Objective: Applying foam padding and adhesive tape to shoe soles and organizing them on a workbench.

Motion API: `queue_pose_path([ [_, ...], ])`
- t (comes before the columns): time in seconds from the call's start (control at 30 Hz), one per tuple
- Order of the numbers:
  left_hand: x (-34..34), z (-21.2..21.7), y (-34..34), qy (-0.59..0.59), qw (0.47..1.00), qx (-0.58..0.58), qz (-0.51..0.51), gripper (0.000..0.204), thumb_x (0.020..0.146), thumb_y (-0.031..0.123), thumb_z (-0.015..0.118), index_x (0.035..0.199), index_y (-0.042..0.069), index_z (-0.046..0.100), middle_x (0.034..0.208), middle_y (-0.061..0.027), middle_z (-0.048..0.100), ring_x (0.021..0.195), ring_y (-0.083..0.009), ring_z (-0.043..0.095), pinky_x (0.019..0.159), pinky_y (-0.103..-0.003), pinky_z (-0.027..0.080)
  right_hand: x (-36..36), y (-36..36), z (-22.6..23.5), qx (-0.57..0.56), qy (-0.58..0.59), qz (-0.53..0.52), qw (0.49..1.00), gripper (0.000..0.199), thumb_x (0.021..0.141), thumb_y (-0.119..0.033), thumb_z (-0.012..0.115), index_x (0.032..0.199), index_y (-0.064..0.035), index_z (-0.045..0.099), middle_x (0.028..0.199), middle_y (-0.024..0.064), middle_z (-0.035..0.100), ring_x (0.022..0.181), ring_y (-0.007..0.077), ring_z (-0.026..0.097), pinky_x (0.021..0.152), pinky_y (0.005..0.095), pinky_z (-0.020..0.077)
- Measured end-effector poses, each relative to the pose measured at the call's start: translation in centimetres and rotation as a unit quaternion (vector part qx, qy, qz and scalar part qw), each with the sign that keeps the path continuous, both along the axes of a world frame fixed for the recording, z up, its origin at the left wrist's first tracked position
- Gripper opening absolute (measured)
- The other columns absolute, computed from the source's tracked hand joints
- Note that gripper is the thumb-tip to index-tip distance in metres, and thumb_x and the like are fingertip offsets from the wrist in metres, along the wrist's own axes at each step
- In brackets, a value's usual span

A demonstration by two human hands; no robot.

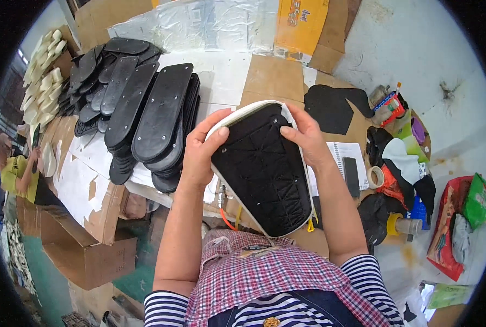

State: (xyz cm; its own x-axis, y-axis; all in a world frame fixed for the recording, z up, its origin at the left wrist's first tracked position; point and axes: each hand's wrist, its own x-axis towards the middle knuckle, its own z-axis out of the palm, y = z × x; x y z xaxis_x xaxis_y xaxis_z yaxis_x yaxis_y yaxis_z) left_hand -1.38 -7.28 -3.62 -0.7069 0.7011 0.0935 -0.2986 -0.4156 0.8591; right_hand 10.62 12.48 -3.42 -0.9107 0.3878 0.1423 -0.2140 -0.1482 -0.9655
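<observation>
we are holding the white-rimmed black panel [262, 174] just beyond the checked apron [270, 275], its wider end pointing away from us. our left hand [206, 143] is clamping the upper left rim, our right hand [307, 136] the upper right, thumbs resting on the black face; the other fingers are mostly hiding. we are judging an even, light grip best for the rim. the orange hose [227, 219] is lying near the lower left edge, possibly snagging; black plates [164, 117] are standing stacked leftward, a phone [351, 177] is lying rightward.
</observation>
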Motion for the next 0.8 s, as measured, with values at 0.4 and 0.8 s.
queue_pose_path([
  [0.4,1.1,0.7,-0.3,0.006,0.999,-0.016,0.049,0.038,0.082,0.015,0.064,0.116,-0.002,0.058,0.106,-0.0089,0.063,0.093,-0.0136,0.058,0.084,-0.025,0.044,-1.6,-1.4,3.0,0.482,0.017,-0.244,0.841,0.01,0.075,-0.005,0.063,0.083,-0.0004,0.062,0.072,0.0138,0.06,0.068,0.0256,0.06,0.061,0.0334,0.0477],
  [0.8,0.4,-0.2,-0.5,-0.01,0.998,-0.02,0.052,0.038,0.082,0.014,0.065,0.116,-0.003,0.058,0.105,-0.0096,0.063,0.092,-0.0136,0.059,0.084,-0.026,0.046,-1.2,-1.4,2.3,0.508,0.005,-0.16,0.846,0.031,0.071,0.004,0.053,0.102,-0.0008,0.051,0.093,0.0175,0.054,0.088,0.0339,0.055,0.074,0.0384,0.0458],
])
